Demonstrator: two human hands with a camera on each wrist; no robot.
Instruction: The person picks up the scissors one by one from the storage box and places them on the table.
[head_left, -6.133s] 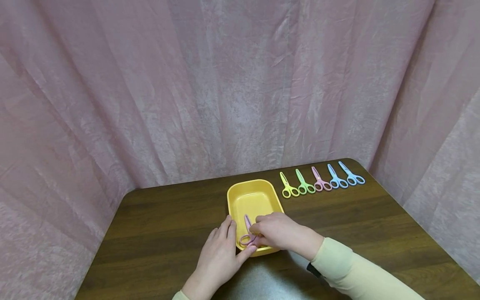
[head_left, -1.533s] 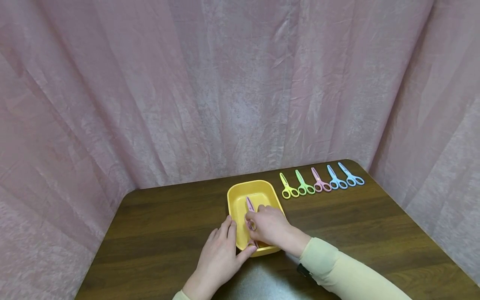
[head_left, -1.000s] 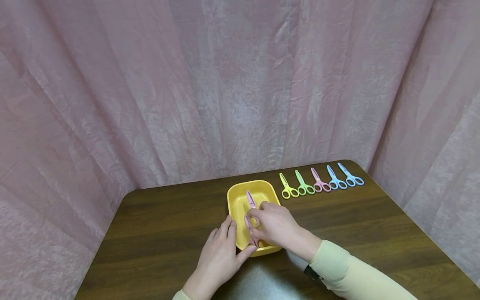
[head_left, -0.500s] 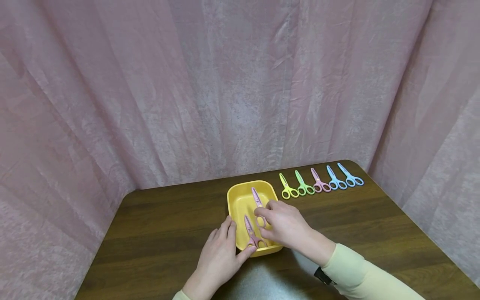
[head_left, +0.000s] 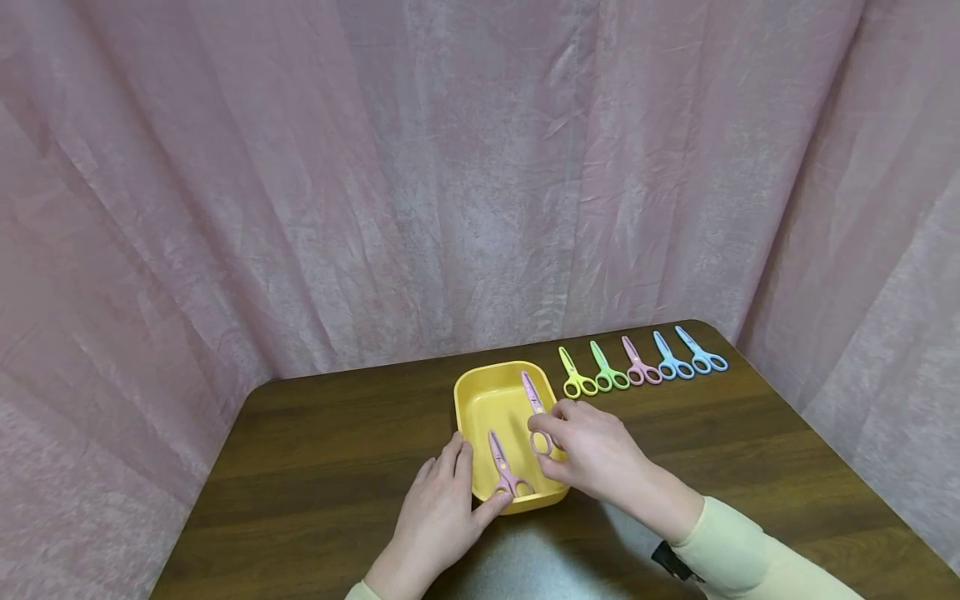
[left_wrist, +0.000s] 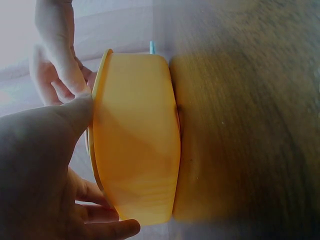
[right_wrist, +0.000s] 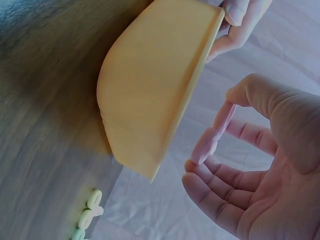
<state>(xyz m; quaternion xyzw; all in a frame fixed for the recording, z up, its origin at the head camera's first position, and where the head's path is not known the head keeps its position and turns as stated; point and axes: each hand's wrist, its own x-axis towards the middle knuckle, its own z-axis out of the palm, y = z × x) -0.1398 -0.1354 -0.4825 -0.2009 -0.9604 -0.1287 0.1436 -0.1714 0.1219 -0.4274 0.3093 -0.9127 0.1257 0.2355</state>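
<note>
Pink scissors (head_left: 534, 393), blades pointing away, are pinched at the handles by my right hand (head_left: 592, 446). They are lifted over the right side of a yellow plastic tray (head_left: 465, 379). The right wrist view shows thumb and fingertips on the pink handle loops (right_wrist: 205, 145), above the tray's rim. A second pair of pink scissors (head_left: 504, 471) lies inside at the tray's near end. My left hand (head_left: 438, 508) holds the near left corner, fingers along the left side and thumb on the front rim. In the left wrist view its fingers (left_wrist: 107, 227) bend around the tray's rim.
Right of the tray, a row of scissors lies along the back of the dark wooden table (head_left: 337, 450): yellow scissors (head_left: 577, 379), green scissors (head_left: 609, 375), pink scissors (head_left: 639, 367) and two blue pairs (head_left: 673, 362). A pink curtain (head_left: 465, 183) hangs behind and beside the table.
My right hand has lifted one pair of pink scissors off the other and carried it to the right, over the tray's right side. The left hand and tray stay put.
</note>
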